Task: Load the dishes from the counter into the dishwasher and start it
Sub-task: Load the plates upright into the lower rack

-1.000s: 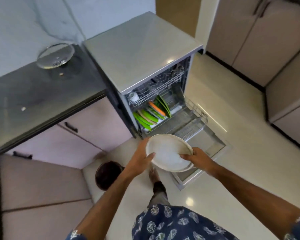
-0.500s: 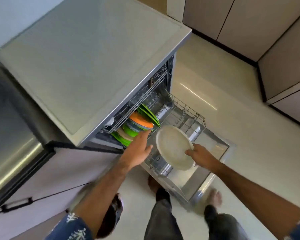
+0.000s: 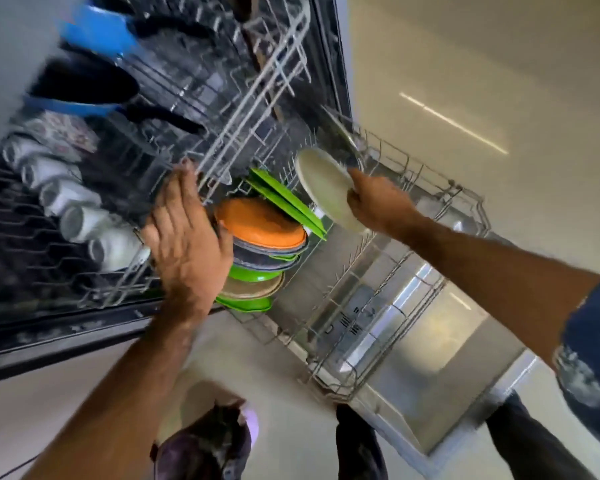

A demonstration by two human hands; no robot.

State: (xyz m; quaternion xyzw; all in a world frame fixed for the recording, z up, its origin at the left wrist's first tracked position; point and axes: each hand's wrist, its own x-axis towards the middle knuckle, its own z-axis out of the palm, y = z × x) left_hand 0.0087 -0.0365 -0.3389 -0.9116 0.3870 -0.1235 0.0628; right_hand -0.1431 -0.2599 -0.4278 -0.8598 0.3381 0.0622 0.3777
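Right grip (image 3: 374, 202) pinches cream plate (image 3: 326, 188) rim beside green plates (image 3: 284, 202) — left grip (image 3: 187, 244) flat, fingers straight, on upper rack (image 3: 243, 109) edge.

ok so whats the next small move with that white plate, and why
Probably lower the white plate on edge into the lower rack, just right of the green plates. The right hand grips it by the rim above the rack, already tilted like its neighbours, and the wires beside them look free. The left hand rests flat on the upper rack.
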